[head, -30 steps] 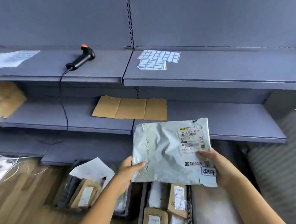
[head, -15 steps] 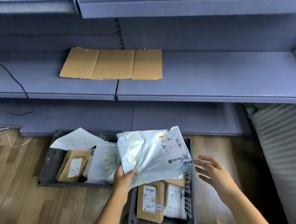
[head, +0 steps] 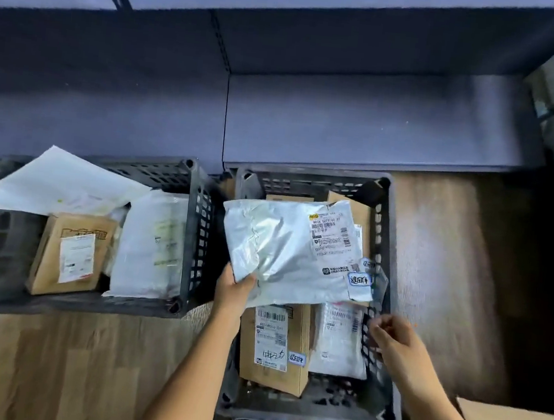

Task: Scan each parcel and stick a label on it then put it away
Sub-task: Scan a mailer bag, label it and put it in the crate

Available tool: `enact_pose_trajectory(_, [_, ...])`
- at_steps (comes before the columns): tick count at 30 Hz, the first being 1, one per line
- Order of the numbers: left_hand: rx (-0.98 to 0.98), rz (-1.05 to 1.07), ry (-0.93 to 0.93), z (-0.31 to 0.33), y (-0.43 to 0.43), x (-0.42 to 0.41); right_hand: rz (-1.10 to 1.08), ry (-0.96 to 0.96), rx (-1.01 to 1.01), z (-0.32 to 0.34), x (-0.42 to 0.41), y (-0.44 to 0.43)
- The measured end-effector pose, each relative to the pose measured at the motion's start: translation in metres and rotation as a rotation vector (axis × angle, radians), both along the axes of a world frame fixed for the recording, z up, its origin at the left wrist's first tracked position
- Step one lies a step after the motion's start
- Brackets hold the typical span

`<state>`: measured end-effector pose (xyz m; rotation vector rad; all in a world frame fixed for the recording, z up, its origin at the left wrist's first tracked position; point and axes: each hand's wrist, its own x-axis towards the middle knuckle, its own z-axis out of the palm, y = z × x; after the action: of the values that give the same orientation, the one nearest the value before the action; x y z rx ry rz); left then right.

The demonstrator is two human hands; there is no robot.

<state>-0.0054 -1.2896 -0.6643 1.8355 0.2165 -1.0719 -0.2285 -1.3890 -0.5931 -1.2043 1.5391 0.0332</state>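
Two dark plastic crates (head: 380, 415) stand side by side on the floor. The right crate holds perhaps five parcels, some half hidden under the grey mailer bag (head: 285, 248). The left crate (head: 194, 235) shows three parcels. Two hands are in view.

Silver-white crinkled mailer bag (head: 275, 244) — white shipping label (head: 330, 230) with black barcodes and a small yellow mark at its corner; blue-bordered white sticker (head: 360, 280) with dark handwriting. Two crates — right crate (head: 388, 249) and left crate (head: 197, 235) — dark grey with perforated grid walls. Brown cardboard parcel (head: 298, 355) bearing a white barcode label. Tan paper parcel (head: 48, 254) with white label. White poly bag (head: 152, 248) with faint green print. Shelving (head: 363, 126) blue-grey. Floor (head: 65, 358) light wood-grain.
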Motion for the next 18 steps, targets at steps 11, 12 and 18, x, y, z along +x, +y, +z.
enact_pose_trajectory(11, [0.141, -0.240, -0.145, -0.030, -0.006, 0.004, -0.001, 0.006, 0.145, -0.020, 0.010, 0.019])
enact_pose_trajectory(12, [0.190, -0.308, -0.191, -0.027, -0.003, 0.003, 0.005, 0.011, 0.146, -0.018, 0.013, 0.019])
enact_pose_trajectory(18, [0.318, -0.443, -0.283, 0.018, 0.039, 0.020, 0.063, -0.018, 0.173, 0.019, 0.049, 0.023])
